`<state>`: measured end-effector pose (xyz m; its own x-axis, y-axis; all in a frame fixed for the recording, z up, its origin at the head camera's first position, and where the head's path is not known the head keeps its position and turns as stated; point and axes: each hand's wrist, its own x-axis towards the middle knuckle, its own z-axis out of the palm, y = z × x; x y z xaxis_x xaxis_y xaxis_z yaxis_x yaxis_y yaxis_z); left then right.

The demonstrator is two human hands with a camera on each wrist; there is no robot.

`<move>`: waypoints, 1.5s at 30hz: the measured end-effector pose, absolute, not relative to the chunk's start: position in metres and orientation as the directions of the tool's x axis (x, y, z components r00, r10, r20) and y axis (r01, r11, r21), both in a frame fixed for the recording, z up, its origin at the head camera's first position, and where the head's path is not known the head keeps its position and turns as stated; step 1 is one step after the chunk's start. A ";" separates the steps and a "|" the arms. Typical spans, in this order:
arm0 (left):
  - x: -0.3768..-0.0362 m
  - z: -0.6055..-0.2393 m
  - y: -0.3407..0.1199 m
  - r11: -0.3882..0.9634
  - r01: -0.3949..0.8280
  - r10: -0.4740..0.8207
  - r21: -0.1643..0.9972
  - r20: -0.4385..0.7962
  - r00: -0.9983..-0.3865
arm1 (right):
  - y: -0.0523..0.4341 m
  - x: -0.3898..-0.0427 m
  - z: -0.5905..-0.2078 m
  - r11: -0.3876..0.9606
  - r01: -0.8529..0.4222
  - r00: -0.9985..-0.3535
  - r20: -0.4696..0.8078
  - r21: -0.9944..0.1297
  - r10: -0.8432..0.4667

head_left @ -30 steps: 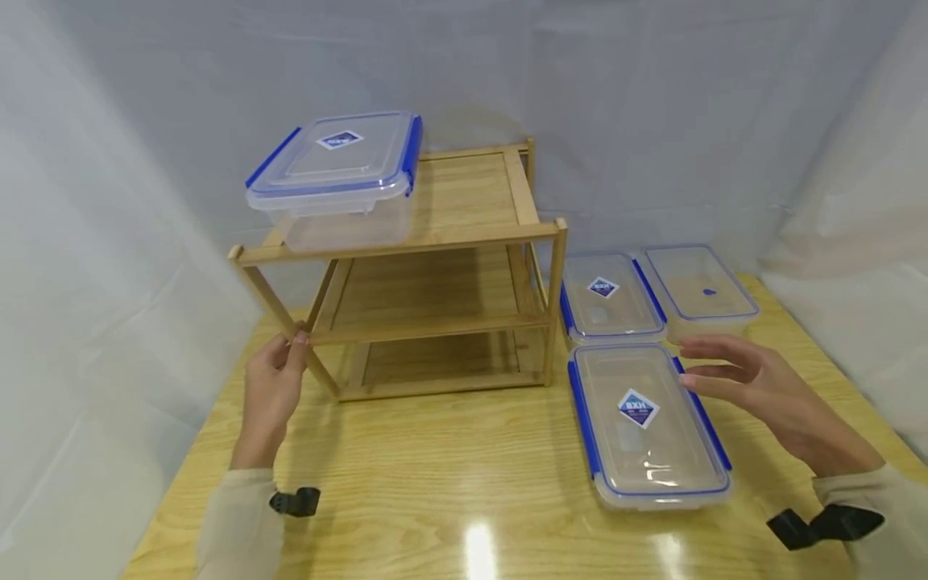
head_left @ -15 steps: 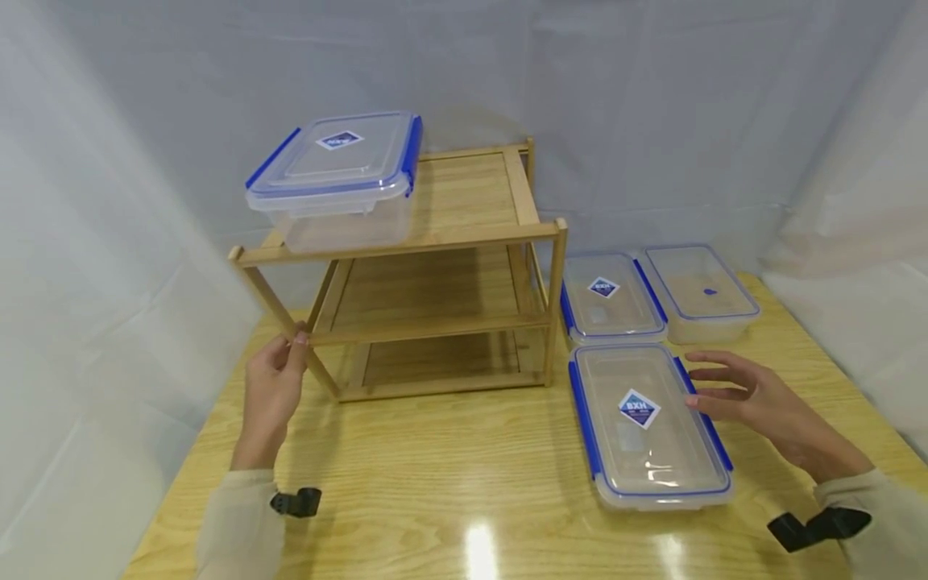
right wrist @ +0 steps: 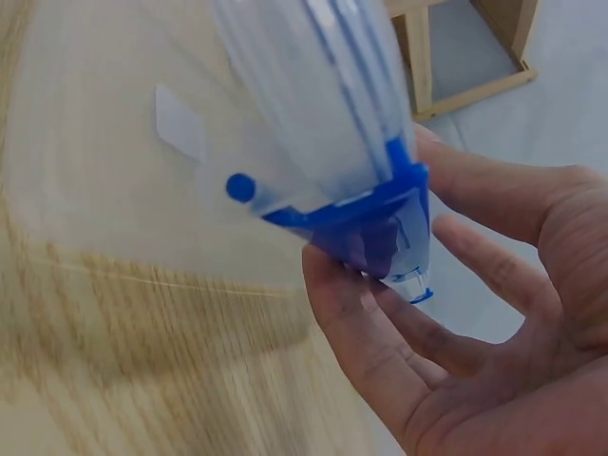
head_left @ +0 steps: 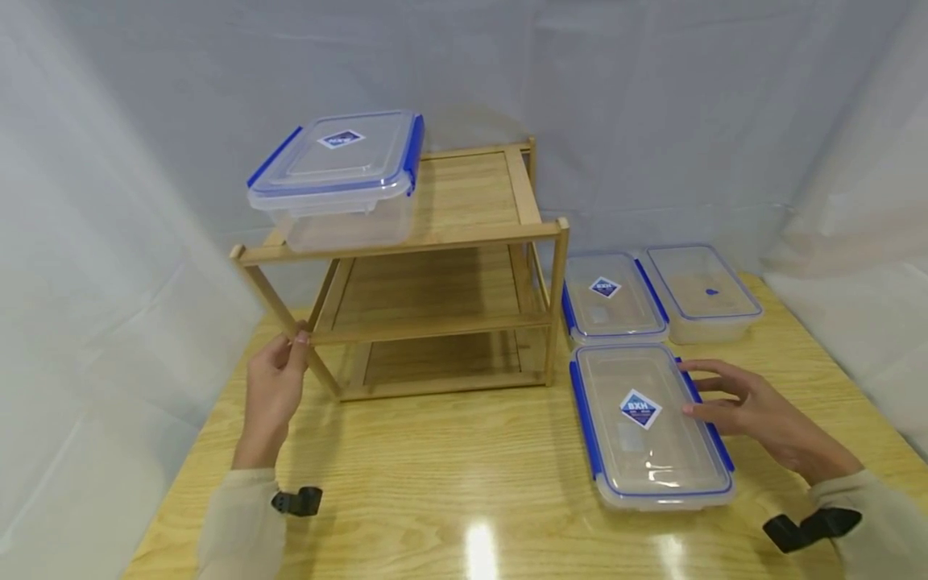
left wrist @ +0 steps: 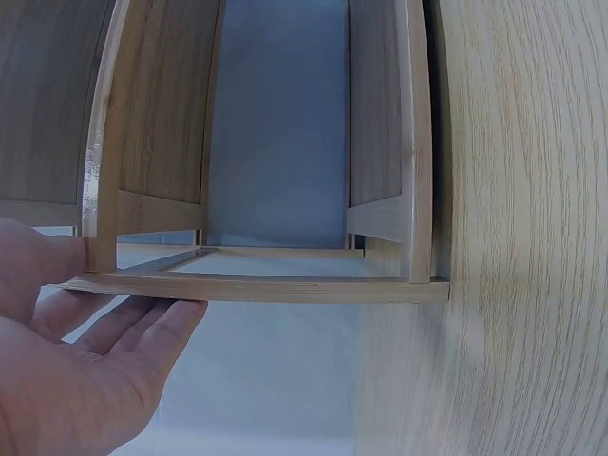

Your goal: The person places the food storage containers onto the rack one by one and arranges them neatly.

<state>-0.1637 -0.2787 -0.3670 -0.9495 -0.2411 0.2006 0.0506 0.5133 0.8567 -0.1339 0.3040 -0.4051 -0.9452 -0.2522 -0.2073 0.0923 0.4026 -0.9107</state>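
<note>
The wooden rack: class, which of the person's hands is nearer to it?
Left. The left hand holds the front left leg of the wooden rack. The right hand is off to its right, touching the nearest clear box on the table.

Four lidded containers: one on the single wooden rack, three on the table.

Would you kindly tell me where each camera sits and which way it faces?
Head: above, facing forward and down at the wooden rack, containers and both hands.
Left wrist: low behind the left hand, facing the rack's leg.
Right wrist: beside the right hand, facing the near container's blue clip.
Shared: the rack shows in all three views.
</note>
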 end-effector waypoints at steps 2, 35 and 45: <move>-0.164 -0.367 -0.279 0.513 0.051 -0.242 0.857 0.201 -0.949 | 0.305 -0.134 -0.406 0.393 0.101 -0.942 -0.214 -0.914 -0.257; -0.163 -0.369 -0.281 0.493 0.048 -0.228 0.869 0.182 -0.957 | 0.311 -0.128 -0.410 0.288 0.138 -0.951 -0.208 -0.947 -0.227; -0.161 -0.367 -0.279 0.486 0.057 -0.224 0.872 0.187 -0.957 | 0.316 -0.128 -0.399 0.163 0.161 -0.950 -0.198 -0.973 -0.243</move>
